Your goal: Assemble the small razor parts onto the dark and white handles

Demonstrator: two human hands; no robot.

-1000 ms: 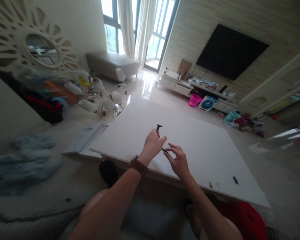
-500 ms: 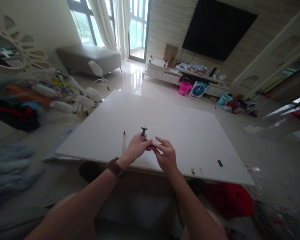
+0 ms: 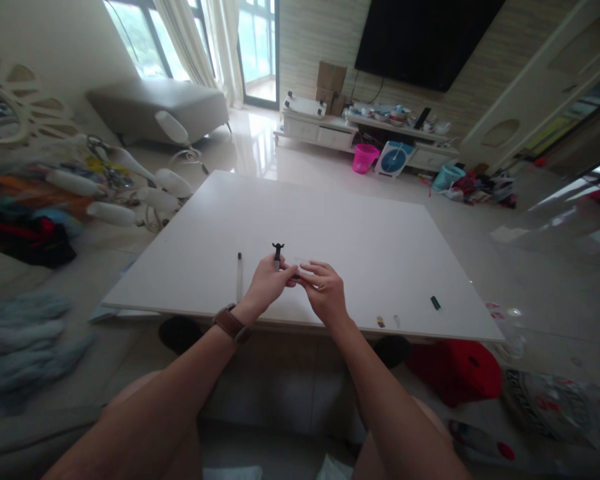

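Both hands meet over the near part of the white table (image 3: 330, 220). My left hand (image 3: 266, 283) is closed on a small black-and-grey tool (image 3: 278, 253); its forked black end points up and away from me. Fingers of my right hand (image 3: 326, 288) are pinched together against the left fingertips, around a small dark part whose kind is hidden. Something clear and faint shows just beyond the right fingertips. Left of the hands lies a clear pen-like stick (image 3: 239, 277) with a black cap.
Near the table's front right lie a small yellowish-dark piece (image 3: 380, 321), a tiny clear piece (image 3: 396, 321) and a dark green piece (image 3: 435, 303). A white-shaded lamp (image 3: 155, 198) stands beyond the left edge. A red object (image 3: 460, 370) sits below the right front edge.
The camera view has shifted, so the room sits higher and further left. My right fingers have drawn closer together at the left fingertips; the left hand keeps its hold on the tool.
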